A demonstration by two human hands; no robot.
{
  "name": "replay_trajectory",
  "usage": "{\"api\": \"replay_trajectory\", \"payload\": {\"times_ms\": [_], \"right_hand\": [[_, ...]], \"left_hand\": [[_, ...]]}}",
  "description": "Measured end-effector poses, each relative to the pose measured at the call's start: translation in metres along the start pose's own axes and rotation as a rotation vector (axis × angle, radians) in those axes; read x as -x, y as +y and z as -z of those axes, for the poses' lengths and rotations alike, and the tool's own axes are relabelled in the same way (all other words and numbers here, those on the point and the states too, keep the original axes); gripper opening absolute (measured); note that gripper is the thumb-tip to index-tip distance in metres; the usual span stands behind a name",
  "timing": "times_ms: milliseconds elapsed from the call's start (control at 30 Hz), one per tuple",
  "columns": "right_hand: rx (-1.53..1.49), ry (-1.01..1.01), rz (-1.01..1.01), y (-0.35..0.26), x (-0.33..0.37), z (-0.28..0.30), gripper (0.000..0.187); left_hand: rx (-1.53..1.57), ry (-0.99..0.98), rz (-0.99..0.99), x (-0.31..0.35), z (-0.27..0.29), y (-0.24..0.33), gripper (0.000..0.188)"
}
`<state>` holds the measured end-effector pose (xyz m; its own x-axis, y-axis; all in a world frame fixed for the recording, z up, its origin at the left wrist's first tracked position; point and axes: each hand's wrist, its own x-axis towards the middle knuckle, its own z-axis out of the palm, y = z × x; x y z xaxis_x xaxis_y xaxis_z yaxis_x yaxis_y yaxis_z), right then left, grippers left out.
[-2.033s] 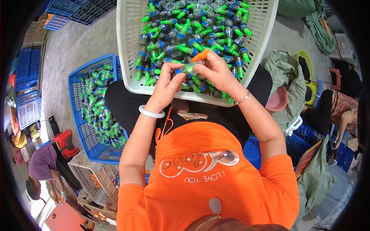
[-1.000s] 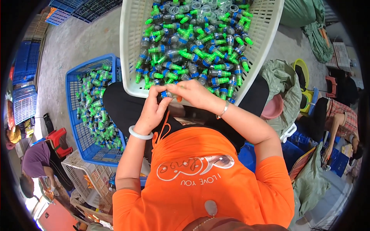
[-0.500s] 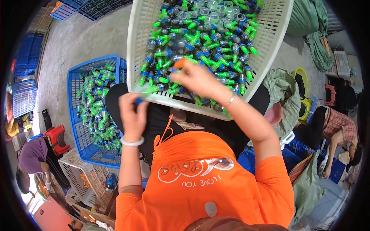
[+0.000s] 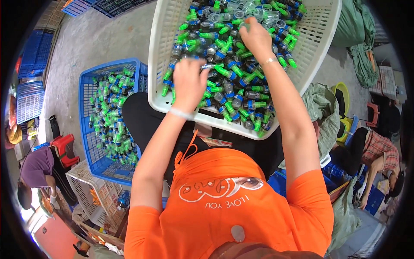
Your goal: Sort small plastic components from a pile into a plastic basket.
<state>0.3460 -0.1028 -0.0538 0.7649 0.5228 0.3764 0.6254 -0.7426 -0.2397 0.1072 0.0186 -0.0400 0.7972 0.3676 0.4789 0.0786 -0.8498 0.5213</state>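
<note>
A white slotted plastic basket (image 4: 156, 56) lies across my knees, heaped with small dark bottles (image 4: 235, 67) that have blue bands and bright green nozzle tops. Clear plastic caps (image 4: 224, 17) lie in a loose heap at its far side. Reaching over the near left of the heap, my left hand (image 4: 189, 82) is bent down among the bottles, its fingertips smeared by motion. A bottle lies right beside its thumb; whether it is held is unclear. At the clear caps, my right hand (image 4: 257, 41) has its thumb and fingers closed together, their tips partly hidden.
On the floor to the left stands a blue basket (image 4: 84, 129) of similar green-topped bottles. Near it are a white crate (image 4: 92, 198) and a red stool (image 4: 65, 150). One person (image 4: 39, 168) bends at the left, another (image 4: 379, 149) at the right. Green sacks (image 4: 321, 112) lie on the right.
My left hand has moved from the basket's near left corner, where it had a blurred bottle, forward over the heap. The right hand has reached farther away, up to the clear caps.
</note>
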Motion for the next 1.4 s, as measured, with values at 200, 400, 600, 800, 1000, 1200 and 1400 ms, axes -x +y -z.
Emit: {"api": "replay_trajectory", "payload": {"times_ms": [200,400,600,800,1000,1200,1400], "right_hand": [[-0.685,-0.233,-0.244,-0.013,0.048,0.074,0.029],[-0.991,-0.377,-0.218,-0.023,0.085,0.093,0.024],[-0.935,-0.562,-0.031,-0.065,0.113,0.111,0.026],[-1.25,-0.849,-0.409,-0.071,0.132,0.119,0.024],[-0.991,-0.669,0.046,-0.08,0.144,0.121,0.027],[-0.875,-0.825,-0.015,-0.09,0.146,0.118,0.032],[-0.716,-0.671,-0.014,-0.104,0.111,0.11,0.034]], "left_hand": [[-0.158,-0.182,0.005,-0.044,-0.054,0.007,0.034],[0.434,-0.33,0.075,-0.021,-0.026,0.006,0.03],[1.091,-0.382,0.457,0.014,0.014,0.028,0.031],[0.698,-0.261,0.122,0.037,0.034,0.046,0.032],[0.781,-0.443,0.245,0.049,0.054,0.036,0.031],[0.762,-0.309,0.202,0.071,0.06,0.036,0.032],[0.442,0.02,0.352,0.086,0.105,-0.016,0.034]]}}
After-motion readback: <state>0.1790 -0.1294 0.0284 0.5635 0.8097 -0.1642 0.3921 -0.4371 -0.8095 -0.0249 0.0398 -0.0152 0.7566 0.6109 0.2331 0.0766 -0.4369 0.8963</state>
